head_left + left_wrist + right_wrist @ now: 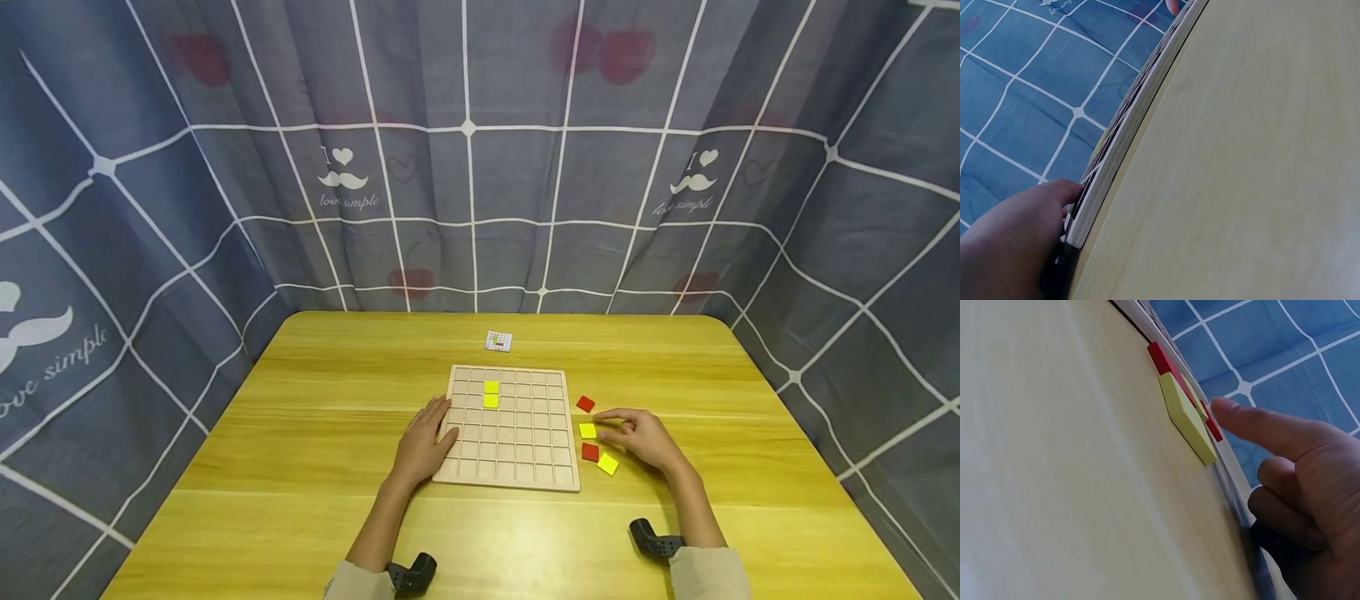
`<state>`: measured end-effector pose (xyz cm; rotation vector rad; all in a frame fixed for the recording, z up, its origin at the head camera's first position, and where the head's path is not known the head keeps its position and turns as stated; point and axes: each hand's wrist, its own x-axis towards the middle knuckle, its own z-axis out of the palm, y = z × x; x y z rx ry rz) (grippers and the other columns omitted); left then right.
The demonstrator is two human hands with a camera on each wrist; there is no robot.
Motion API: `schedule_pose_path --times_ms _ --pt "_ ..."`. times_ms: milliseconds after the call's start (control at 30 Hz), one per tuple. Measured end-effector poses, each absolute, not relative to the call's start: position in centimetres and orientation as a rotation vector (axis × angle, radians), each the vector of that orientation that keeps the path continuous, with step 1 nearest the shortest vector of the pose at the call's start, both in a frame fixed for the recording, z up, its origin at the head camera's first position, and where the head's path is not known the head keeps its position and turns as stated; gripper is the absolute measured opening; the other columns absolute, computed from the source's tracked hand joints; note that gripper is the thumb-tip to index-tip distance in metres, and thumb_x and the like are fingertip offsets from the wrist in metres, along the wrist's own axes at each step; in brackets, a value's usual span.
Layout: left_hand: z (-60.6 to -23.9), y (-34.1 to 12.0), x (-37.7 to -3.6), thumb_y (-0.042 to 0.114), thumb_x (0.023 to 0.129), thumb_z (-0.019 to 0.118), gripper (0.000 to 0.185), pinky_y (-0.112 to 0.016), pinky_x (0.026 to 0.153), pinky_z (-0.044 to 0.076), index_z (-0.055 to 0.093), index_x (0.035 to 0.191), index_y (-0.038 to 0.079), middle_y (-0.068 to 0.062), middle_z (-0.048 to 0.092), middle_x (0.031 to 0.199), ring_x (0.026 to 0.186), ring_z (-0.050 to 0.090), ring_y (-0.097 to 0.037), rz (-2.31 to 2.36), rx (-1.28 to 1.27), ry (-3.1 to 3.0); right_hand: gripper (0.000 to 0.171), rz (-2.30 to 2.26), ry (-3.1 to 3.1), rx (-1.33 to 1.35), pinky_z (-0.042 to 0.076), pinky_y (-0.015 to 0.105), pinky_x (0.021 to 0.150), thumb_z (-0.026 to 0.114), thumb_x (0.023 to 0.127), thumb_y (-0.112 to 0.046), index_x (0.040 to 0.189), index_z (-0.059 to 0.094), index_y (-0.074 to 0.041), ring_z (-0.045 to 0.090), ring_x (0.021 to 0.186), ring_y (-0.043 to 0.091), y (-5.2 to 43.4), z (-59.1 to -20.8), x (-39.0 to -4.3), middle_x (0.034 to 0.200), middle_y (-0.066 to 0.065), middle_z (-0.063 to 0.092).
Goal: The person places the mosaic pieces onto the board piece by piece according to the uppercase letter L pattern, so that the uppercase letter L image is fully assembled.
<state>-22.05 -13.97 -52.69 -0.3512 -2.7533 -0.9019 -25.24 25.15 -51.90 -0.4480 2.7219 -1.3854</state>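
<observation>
A light wooden grid board [510,446] lies on the table, with two yellow tiles [491,401] set one above the other in its cells. My left hand [423,446] rests along the board's left edge, its fingers extended and the thumb over the rim. To the right of the board, my right hand [643,437] is beside a loose yellow tile [587,431], thumb and forefinger apart near its right side. Around that tile lie a red tile [585,403], another red tile [590,452] and a second loose yellow tile [607,464]. In the right wrist view, some fingers [1285,512] look curled.
A small printed card [498,341] with a grid pattern lies behind the board. The wooden table [337,375] extends around everything, and a checked curtain [517,183] hangs along its back and sides.
</observation>
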Motion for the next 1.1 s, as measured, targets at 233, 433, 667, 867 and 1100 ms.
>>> schedule_pose_path --times_ms 233,433,667,867,1100 --pt "-52.7 -14.0 -22.2 0.026 0.09 0.058 0.054 -0.042 0.112 0.02 0.043 0.137 0.003 -0.013 0.038 0.143 0.134 0.029 -0.028 -0.907 -0.355 -2.737 0.029 -1.283 2.76 -0.464 0.023 0.021 0.043 0.073 0.078 -0.034 0.105 0.07 -0.023 0.025 0.045 0.008 24.7 -51.8 -25.3 0.056 -0.005 0.039" --pt "-52.7 -14.1 -22.3 0.027 0.09 0.058 0.055 -0.041 0.112 0.02 0.043 0.137 0.003 -0.012 0.038 0.143 0.134 0.029 -0.027 -0.906 -0.351 -2.742 0.027 -1.232 2.814 -0.47 0.022 0.021 0.045 0.073 0.078 -0.032 0.103 0.071 -0.023 0.025 0.047 0.008 24.5 -51.8 -25.3 0.057 -0.006 0.039" --pt "-53.1 -14.1 -22.4 0.025 0.089 0.059 0.054 -0.041 0.111 0.023 0.045 0.135 0.001 -0.015 0.041 0.14 0.132 0.032 -0.029 -0.878 -0.37 -2.699 0.03 -1.29 2.857 -0.503 0.024 0.021 0.042 0.073 0.079 -0.034 0.103 0.07 -0.016 0.024 0.043 0.004 24.2 -51.9 -25.1 0.049 -0.006 0.032" --pt "-52.9 -14.1 -22.3 0.026 0.09 0.059 0.054 -0.042 0.111 0.021 0.044 0.136 0.002 -0.013 0.039 0.142 0.133 0.03 -0.029 -0.904 -0.361 -2.725 0.031 -1.421 2.82 -0.517 0.024 0.022 0.038 0.072 0.079 -0.03 0.105 0.069 -0.015 0.021 0.041 0.005 22.7 -51.3 -25.1 0.047 -0.006 0.028" --pt "-52.7 -14.0 -22.2 0.027 0.09 0.058 0.055 -0.041 0.112 0.019 0.042 0.137 0.002 -0.013 0.038 0.143 0.134 0.028 -0.027 -0.902 -0.356 -2.75 0.028 -1.463 2.77 -0.589 0.022 0.019 0.036 0.073 0.079 -0.029 0.103 0.07 -0.016 0.019 0.041 0.006 19.7 -51.0 -25.3 0.047 -0.007 0.026"
